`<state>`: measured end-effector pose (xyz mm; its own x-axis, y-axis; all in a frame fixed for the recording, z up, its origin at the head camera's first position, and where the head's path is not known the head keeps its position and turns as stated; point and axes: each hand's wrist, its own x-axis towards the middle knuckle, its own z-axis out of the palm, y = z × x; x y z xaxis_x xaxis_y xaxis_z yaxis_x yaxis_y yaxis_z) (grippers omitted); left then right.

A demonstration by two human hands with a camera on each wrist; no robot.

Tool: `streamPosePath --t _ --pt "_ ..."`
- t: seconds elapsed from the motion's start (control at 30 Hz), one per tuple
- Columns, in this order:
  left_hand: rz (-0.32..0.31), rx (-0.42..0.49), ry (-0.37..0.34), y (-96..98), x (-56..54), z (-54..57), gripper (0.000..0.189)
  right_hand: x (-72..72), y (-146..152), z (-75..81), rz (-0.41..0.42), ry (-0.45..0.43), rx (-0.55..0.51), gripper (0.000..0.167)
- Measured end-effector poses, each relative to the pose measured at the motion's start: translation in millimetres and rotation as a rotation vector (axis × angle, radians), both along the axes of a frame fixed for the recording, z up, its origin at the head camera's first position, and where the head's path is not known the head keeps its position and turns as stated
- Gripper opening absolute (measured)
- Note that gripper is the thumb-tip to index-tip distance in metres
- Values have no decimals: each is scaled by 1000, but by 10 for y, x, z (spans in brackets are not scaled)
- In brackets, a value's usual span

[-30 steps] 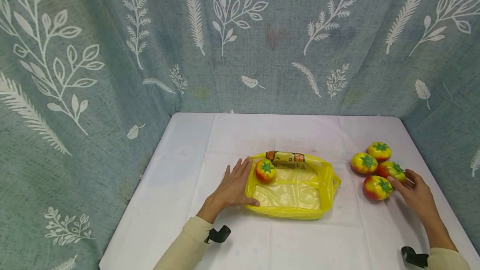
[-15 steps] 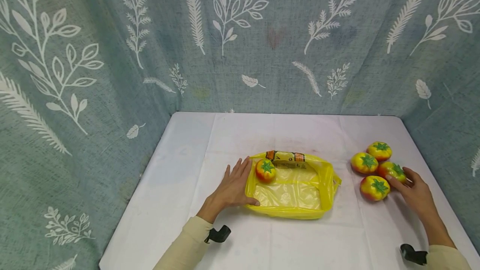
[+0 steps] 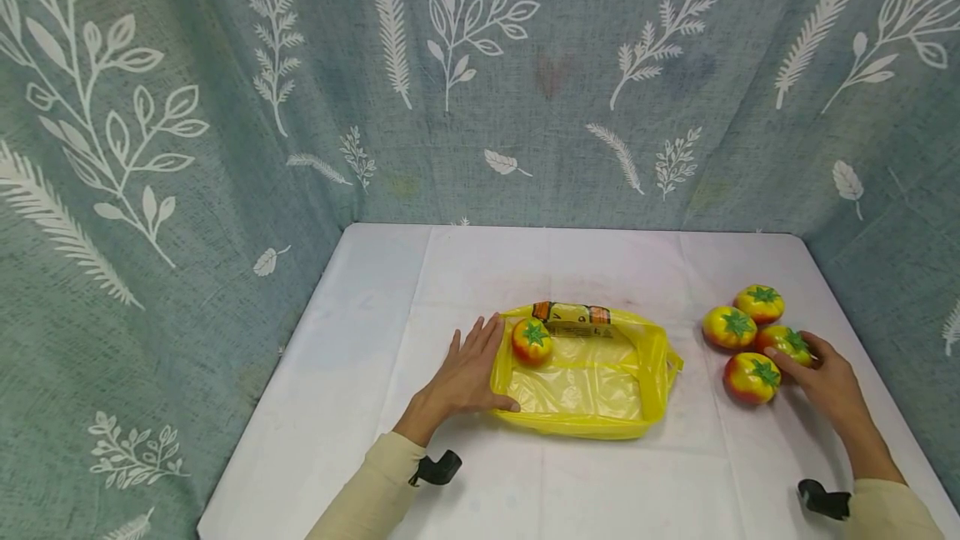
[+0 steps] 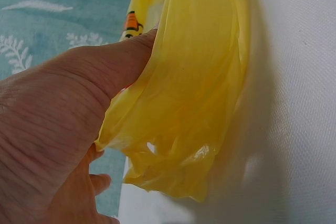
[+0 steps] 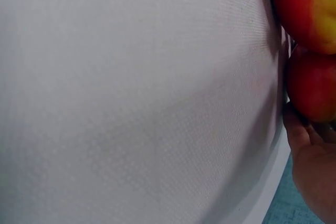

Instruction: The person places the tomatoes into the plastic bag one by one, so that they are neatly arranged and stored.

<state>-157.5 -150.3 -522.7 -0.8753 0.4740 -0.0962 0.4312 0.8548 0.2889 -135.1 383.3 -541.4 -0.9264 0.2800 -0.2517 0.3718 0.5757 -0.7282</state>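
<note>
A yellow plastic bag (image 3: 577, 423) lies spread with its mouth facing up, and one red-and-yellow tomato (image 3: 531, 343) with a green star-shaped top sits in its far left corner. My left hand (image 3: 461, 377) rests at the bag's left side, fingers spread and mostly straight; in the left wrist view its thumb (image 4: 128, 59) goes behind the plastic. At the right, my right hand (image 3: 828, 382) holds another tomato (image 3: 782, 343) between thumb and fingers. The nearest tomato (image 3: 752, 378) lies just left of the thumb. In the right wrist view the hand (image 5: 315, 166) touches a tomato (image 5: 315, 85).
Two more tomatoes, a left one (image 3: 729, 328) and a far one (image 3: 759, 304), lie beside the held one. A white cloth (image 3: 600, 486) covers the table. Blue-green leaf-patterned curtains (image 3: 480, 140) enclose its back and sides.
My right hand has shifted slightly left and its thumb has moved further over the tomato. The nearest tomato has rolled a little to the left. My left hand and the bag stay put.
</note>
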Motion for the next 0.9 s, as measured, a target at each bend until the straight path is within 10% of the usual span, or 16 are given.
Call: streamPosePath --t 0.9 --pt "-8 -3 23 -3 -4 -2 134 60 36 137 28 55 81 92"
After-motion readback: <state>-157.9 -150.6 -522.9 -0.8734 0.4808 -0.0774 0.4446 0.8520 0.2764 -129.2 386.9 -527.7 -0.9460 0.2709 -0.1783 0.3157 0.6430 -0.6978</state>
